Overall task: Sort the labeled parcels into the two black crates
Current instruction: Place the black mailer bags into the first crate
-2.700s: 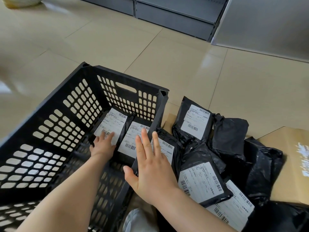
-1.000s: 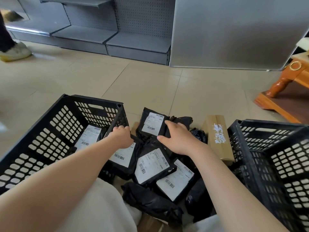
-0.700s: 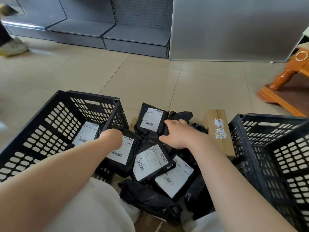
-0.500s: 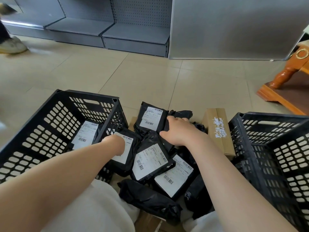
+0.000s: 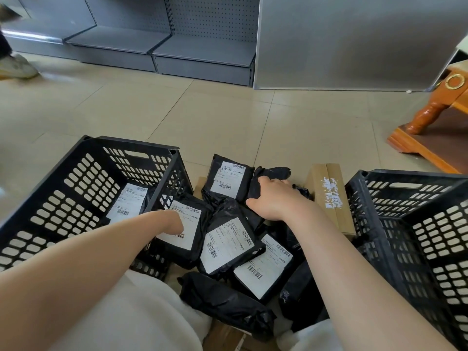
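Parcels [image 5: 229, 245] lie heaped between two crates [image 5: 83, 183], one already inside the left. Right hand [image 5: 272, 201] grips a black bag [image 5: 268, 177]; left hand's [image 5: 174, 224] grip on a labeled parcel [image 5: 187, 224] is hidden.

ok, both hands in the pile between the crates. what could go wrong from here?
1. The left hand lies on a labeled parcel leaning against the left crate wall; it could slide to the floor rather than in.
2. The right hand holds an unlabeled black bag; with no label showing it may be missorted.
3. Parcels overlap, so lifting one may drag its neighbours.
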`<state>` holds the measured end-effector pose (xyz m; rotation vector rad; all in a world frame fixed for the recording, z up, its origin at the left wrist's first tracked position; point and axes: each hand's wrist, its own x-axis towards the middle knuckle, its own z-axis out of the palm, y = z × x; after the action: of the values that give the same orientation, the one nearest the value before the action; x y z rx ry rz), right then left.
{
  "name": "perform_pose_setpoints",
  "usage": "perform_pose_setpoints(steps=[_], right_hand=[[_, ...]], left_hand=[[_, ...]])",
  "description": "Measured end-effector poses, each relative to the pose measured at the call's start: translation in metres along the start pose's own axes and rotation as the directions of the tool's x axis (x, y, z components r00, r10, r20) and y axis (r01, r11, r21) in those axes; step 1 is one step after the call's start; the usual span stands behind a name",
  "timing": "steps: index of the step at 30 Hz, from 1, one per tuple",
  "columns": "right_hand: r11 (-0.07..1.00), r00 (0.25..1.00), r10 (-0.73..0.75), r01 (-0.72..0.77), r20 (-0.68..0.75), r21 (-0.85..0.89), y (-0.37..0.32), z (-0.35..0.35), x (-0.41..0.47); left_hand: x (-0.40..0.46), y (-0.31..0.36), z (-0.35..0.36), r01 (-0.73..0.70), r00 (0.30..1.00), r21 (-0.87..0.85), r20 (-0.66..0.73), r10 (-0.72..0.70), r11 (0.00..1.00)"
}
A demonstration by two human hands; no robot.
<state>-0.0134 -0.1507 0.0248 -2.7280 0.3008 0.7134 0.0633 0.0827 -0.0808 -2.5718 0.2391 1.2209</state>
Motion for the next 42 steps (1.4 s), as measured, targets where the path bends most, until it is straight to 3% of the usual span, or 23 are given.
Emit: perform_pose_setpoints(steps=[4, 13, 19, 23, 27, 30, 32, 36, 42], right_hand=[[1.0, 1.0, 0.003, -0.003, 0.006, 0.003, 0.0, 0.001, 0.001], [0.999, 1.0, -0.002, 0.002, 0.013, -0.032, -0.005, 0.005, 0.007], [0.999, 1.0, 0.001, 0.0, 0.027, -0.046, -0.005, 0.008, 0.009], [0.998, 0.999, 0.001, 0.001, 0.044, -0.055, -0.003, 0.012, 0.013], [0.998, 0.981, 0.025, -0.012, 0.193, -0.069, 0.002, 0.023, 0.016], [0.997, 0.977, 0.049, -0.035, 0.206, -0.073, 0.006, 0.029, 0.017], [0.998, 0.986, 0.058, -0.051, 0.156, -0.048, 0.007, 0.029, 0.018], [0.99, 0.997, 0.046, -0.053, 0.058, 0.133, 0.006, 0.024, 0.019], [0.887, 0.99, 0.138, -0.13, 0.015, 0.444, 0.004, 0.021, 0.02]], left_hand=[[0.008, -0.017, 0.007, 0.025, 0.996, -0.038, -0.086, -0.028, 0.999], [0.012, -0.016, 0.005, -0.114, 0.948, -0.445, -0.315, -0.036, 0.888], [0.004, -0.004, -0.005, -0.223, 0.942, -0.674, -0.335, -0.023, 0.704], [0.0, 0.003, -0.014, -0.295, 0.921, -0.734, -0.39, -0.024, 0.612], [-0.004, 0.01, -0.023, -0.371, 0.899, -0.755, -0.439, 0.004, 0.541], [-0.008, 0.011, -0.03, -0.414, 0.887, -0.787, -0.461, 0.011, 0.458], [-0.01, 0.008, -0.035, -0.439, 0.885, -0.82, -0.464, 0.022, 0.366], [-0.02, 0.006, -0.046, -0.444, 0.892, -0.896, -0.44, 0.103, 0.02], [-0.038, 0.007, -0.059, -0.433, 0.825, -0.868, -0.491, 0.28, -0.244]])
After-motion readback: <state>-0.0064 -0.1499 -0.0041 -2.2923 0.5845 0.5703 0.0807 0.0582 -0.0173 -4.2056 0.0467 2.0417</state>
